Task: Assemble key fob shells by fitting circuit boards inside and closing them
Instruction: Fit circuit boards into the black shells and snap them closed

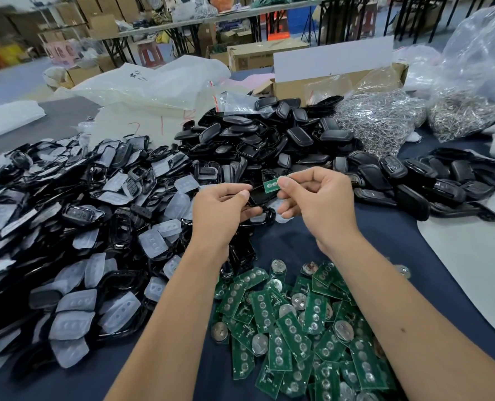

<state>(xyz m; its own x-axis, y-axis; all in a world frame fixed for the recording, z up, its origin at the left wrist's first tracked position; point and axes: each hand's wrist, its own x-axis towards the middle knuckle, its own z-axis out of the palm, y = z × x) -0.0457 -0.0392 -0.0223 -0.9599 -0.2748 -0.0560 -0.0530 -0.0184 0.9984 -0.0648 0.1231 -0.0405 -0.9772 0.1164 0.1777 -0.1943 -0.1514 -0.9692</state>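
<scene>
Mid-cycle: right hand (313, 195) fingers pinch circuit board (271, 185), left hand (220, 204) fingers grip black shell (259, 198) — board not yet seated, shell unclosed; big piles remain, frame btm & left.

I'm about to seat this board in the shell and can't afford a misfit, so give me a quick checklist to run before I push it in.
1. Board held: ok. The right hand pinches a green circuit board between thumb and fingertip.
2. Shell held: ok. The left hand grips a black shell just under the board.
3. Board inside shell: not ok. It sits above the shell, not yet seated.
4. Board face and orientation: cannot tell. Round pads show, but fingers cover most of it.
5. Shell cavity free of debris: cannot tell. It is dark and partly hidden.
6. Spare boards within reach: ok. The board pile lies between the forearms.
</scene>
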